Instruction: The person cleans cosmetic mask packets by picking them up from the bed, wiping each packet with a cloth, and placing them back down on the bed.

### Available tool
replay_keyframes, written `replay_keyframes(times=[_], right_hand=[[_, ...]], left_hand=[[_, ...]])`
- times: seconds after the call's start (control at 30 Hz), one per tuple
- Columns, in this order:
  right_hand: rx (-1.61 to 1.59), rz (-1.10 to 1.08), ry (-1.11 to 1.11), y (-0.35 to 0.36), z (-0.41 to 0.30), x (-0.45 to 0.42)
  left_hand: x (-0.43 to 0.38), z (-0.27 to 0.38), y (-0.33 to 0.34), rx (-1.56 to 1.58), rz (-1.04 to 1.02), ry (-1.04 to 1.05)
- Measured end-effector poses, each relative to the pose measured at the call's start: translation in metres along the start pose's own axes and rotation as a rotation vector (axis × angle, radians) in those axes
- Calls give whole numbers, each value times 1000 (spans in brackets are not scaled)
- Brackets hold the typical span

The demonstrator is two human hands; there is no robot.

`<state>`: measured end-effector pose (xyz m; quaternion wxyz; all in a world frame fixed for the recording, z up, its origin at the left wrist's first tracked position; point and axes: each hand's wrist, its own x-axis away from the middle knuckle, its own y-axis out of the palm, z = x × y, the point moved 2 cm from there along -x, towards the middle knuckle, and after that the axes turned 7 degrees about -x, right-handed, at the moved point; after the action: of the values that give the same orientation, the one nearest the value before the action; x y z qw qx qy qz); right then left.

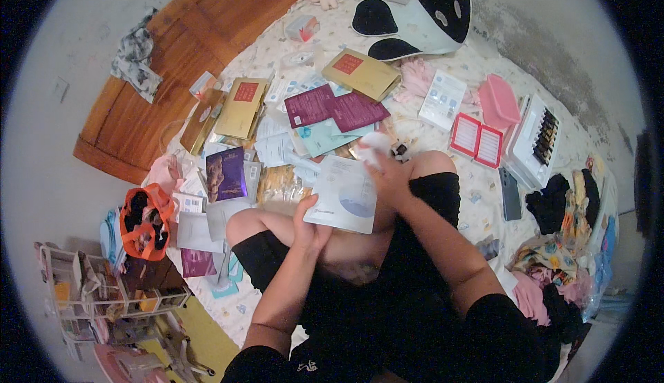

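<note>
My left hand (311, 222) pinches the lower left corner of a white sachet (345, 191), which looks like a sheet-mask packet with a blue print. The sachet is over my crossed legs, printed side up. At its upper right edge is my right hand (390, 175), blurred, with a white wad (374, 144) of cloth or tissue at its fingers. Beyond the sachet, two maroon packets (310, 105) lie overlapping on pale green packets (324, 136). A purple packet (226, 174) rests to the left on other sachets.
Gold boxes (241, 108) lie across the bed. At right are a red-framed case (476, 140), a pink container (499, 101), a white case with small bottles (534, 139) and a phone (510, 194). An orange bag (147, 222) stands left, near a shelf rack (98, 300).
</note>
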<state>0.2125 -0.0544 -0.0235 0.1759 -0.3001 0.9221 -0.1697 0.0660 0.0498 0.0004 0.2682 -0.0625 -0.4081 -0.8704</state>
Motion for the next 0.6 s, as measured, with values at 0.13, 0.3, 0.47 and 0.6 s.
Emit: replay_keyframes(times=[0.13,0.3,0.47,0.6], right_hand=[[-238,-199,-223,33,-46,33],[77,-442,-704,50,-92,73],[215,-473,-774,35,-110,59],[234,-394,-824,32,-120,47]], left_hand=[[2,0,8,195,-33,14],[2,2,-28,489,-347,-50],[10,-8,-23,602,-324,-105],[21,10,9,607,-310,24]])
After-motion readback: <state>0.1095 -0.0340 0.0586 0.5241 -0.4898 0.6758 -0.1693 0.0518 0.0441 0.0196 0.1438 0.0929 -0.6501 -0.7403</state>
